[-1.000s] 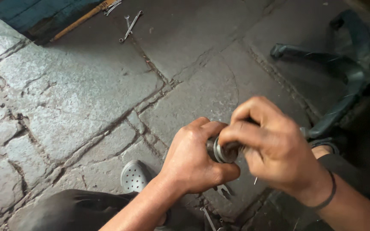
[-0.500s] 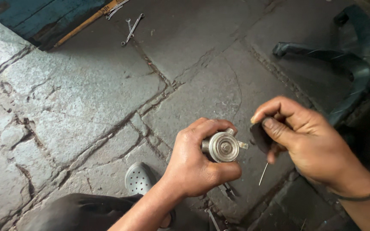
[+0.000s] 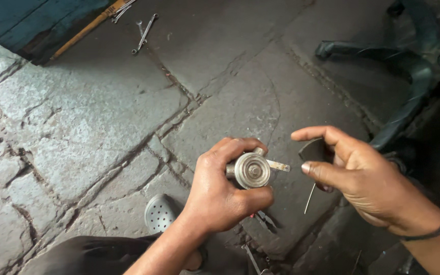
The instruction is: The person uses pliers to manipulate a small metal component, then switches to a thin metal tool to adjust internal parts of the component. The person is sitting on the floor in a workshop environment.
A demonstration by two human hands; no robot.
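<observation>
A cracked stone floor (image 3: 92,127) fills the view from above, its grey slabs split by dirty seams. At the right edge lies the dark green base of a plastic chair (image 3: 408,66). At the top left a blue board (image 3: 21,20) meets the floor, with a wooden-handled tool (image 3: 85,31) and a spanner (image 3: 145,33) lying beside it, well apart from the hands. Low in the middle, a pale perforated clog (image 3: 160,214) shows beside the person's dark trouser leg (image 3: 92,257).

The left hand (image 3: 220,196) is clenched around a small round metal fitting (image 3: 252,170), held up with its flat face turned towards the camera, apparently so it can be inspected. The fitting is dull silver, like a short drum, with a central nut or stud in its face and a thin flat tab sticking out to the right. The right hand (image 3: 367,178), a dark band at its wrist, sits just beside it, apart from the fitting, pinching a small dark curved piece (image 3: 315,150) between thumb and forefinger. A thin wire or pin (image 3: 309,198) hangs below the right hand
</observation>
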